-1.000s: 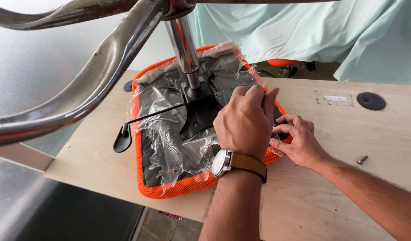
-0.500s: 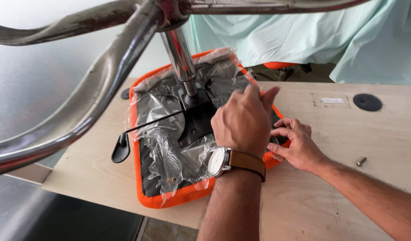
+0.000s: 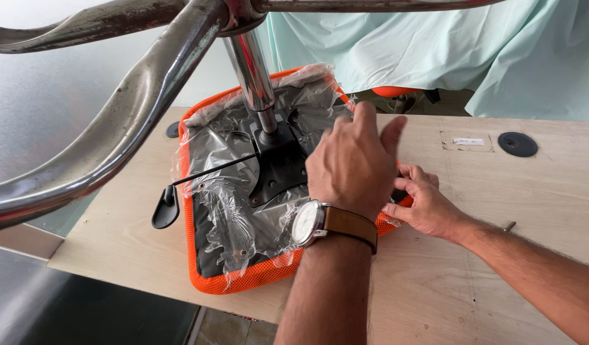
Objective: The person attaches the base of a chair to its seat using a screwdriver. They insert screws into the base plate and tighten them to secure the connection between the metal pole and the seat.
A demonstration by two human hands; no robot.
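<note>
Upturned orange mesh chair seat (image 3: pixel 243 281) lies flat on the pale wooden tabletop (image 3: pixel 435 287), underside up, near the table's left front edge. Its black underside is covered by crinkled clear plastic wrap (image 3: pixel 230 211), loose and torn in places. A black metal mounting plate (image 3: pixel 278 169) sits at the seat's middle, and a shiny chrome column (image 3: pixel 251 70) rises from it towards the camera. The column joins curved chrome base legs (image 3: pixel 115 147), partly rust-spotted, which cross the top and left of the view. A thin black lever with a paddle-shaped handle (image 3: pixel 165 207) sticks out past the seat's left edge, over the tabletop.

Left hand (image 3: pixel 352 166) is laid palm down on the right part of the seat underside, fingers loosely spread, pressing on the plastic; not clenched, and whether it grips anything underneath cannot be told. A silver wristwatch with a brown leather strap (image 3: pixel 326 222) sits on that wrist.

Right hand (image 3: pixel 422 201) is at the seat's right edge, fingers curled and pinching at the rim or plastic there; what exactly it holds is hidden behind the left hand.

Further out: a small metal screw (image 3: pixel 509 225) lies on the tabletop just right of the right forearm. A round black cable grommet (image 3: pixel 517 144) sits in the tabletop at the far right. Pale green cloth (image 3: pixel 435 45) hangs behind the table.
</note>
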